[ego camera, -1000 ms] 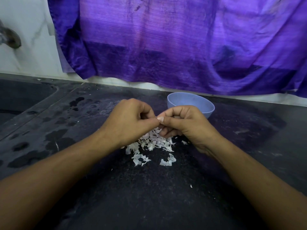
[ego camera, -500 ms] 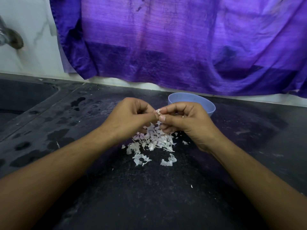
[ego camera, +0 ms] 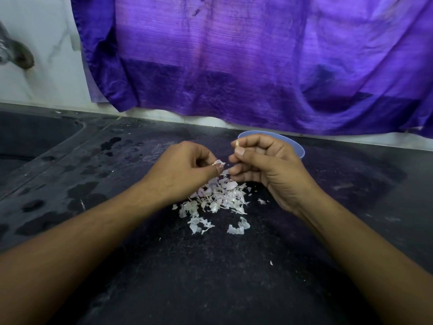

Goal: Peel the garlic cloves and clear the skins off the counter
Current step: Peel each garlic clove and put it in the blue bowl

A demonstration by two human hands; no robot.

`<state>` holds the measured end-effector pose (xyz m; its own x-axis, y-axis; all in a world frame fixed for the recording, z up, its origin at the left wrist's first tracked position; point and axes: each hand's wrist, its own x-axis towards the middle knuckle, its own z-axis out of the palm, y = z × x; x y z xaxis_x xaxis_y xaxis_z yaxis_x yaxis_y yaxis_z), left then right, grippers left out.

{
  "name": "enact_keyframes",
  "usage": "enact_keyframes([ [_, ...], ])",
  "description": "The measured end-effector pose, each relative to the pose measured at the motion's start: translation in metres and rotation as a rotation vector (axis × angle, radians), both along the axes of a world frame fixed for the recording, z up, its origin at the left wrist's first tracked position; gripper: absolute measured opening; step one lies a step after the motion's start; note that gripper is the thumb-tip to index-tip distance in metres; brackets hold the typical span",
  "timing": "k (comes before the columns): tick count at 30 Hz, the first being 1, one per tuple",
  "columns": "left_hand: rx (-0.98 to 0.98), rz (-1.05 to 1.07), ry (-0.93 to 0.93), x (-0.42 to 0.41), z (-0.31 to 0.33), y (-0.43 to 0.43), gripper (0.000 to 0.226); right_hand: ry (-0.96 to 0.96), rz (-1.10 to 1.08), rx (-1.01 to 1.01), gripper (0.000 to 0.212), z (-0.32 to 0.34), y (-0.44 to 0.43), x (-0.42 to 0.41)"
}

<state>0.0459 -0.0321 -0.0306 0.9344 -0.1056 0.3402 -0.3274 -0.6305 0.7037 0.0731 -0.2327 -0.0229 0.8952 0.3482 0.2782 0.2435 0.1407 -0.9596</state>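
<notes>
1. My right hand (ego camera: pixel 269 170) is just in front of the blue bowl (ego camera: pixel 298 148) and hides its near rim; thumb and forefinger are pinched on a small garlic clove (ego camera: pixel 237 144), the other fingers curled under; only the clove's pale tip shows, so I cannot tell whether any skin clings to it.
2. My left hand (ego camera: pixel 185 170) is to the left of the bowl, just apart from the right; it pinches a loose flake of skin (ego camera: pixel 218 163) between thumb and fingertips.
3. The pile of skins (ego camera: pixel 222 198) lies on the dark counter (ego camera: pixel 210 277) on the near side of the bowl, beneath both hands; a few strays lie farther from the bowl, towards me.
4. I judge this clove's peeling to be about finished; the flake is off and the hands are parted; the clearing of skins is not yet begun.
5. Next I should let the flake fall on the pile, then carry the clove back over the bowl's rim and let go; the bowl's inside is hidden from me, so I cannot count the cloves done.
6. The wet patches (ego camera: pixel 82 195) lie well left of the bowl; such light skins would likely stick there, so any sweep should gather them away from that side.
</notes>
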Motion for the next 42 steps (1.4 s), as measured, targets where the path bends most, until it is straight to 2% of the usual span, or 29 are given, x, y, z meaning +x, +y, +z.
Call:
enact_keyframes([
  [9,0.098,0.08,-0.067,0.001,0.005,0.005,0.023,-0.473,-0.397,-0.186,0.005,0.016,-0.035,0.022],
  [11,0.108,0.072,-0.076,0.001,0.004,0.005,0.023,-0.507,-0.469,-0.252,0.002,0.014,-0.043,0.03],
  [14,0.1,0.061,-0.081,0.001,0.005,0.006,0.02,-0.492,-0.527,-0.305,0.014,0.011,-0.052,0.039],
  [17,0.11,0.057,-0.067,0.001,0.005,0.007,0.015,-0.485,-0.577,-0.447,0.014,0.006,-0.058,0.045],
  [19,0.115,0.068,-0.049,0.001,0.006,0.007,0.013,-0.545,-0.664,-0.508,0.006,0.007,-0.058,0.043],
  [22,0.094,0.098,-0.045,0.003,0.009,0.011,0.016,-0.723,-0.733,-0.464,0.007,0.015,-0.051,0.03],
  [25,0.072,0.106,-0.034,0.004,0.01,0.013,0.019,-0.802,-0.677,-0.475,0.01,0.018,-0.043,0.022],
  [29,0.081,0.103,-0.038,0.004,0.01,0.014,0.02,-0.773,-0.582,-0.505,0.011,0.012,-0.037,0.022],
  [32,0.097,0.108,-0.036,0.005,0.009,0.015,0.017,-0.679,-0.46,-0.465,0.011,0.011,-0.033,0.02],
  [35,0.102,0.11,-0.034,0.007,0.009,0.016,0.01,-0.505,-0.223,-0.439,0.01,0.009,-0.027,0.015],
  [37,0.153,0.124,-0.035,0.008,0.01,0.017,0.015,-0.434,-0.115,-0.557,0.017,0.003,-0.023,0.013],
  [40,0.289,0.148,-0.046,0.011,0.007,0.02,0.019,-0.448,-0.078,-0.799,0.022,-0.007,-0.017,0.013],
  [42,0.42,0.159,-0.007,0.013,0.003,0.022,0.031,-0.461,-0.077,-1.003,0.045,-0.013,-0.013,0.013],
])
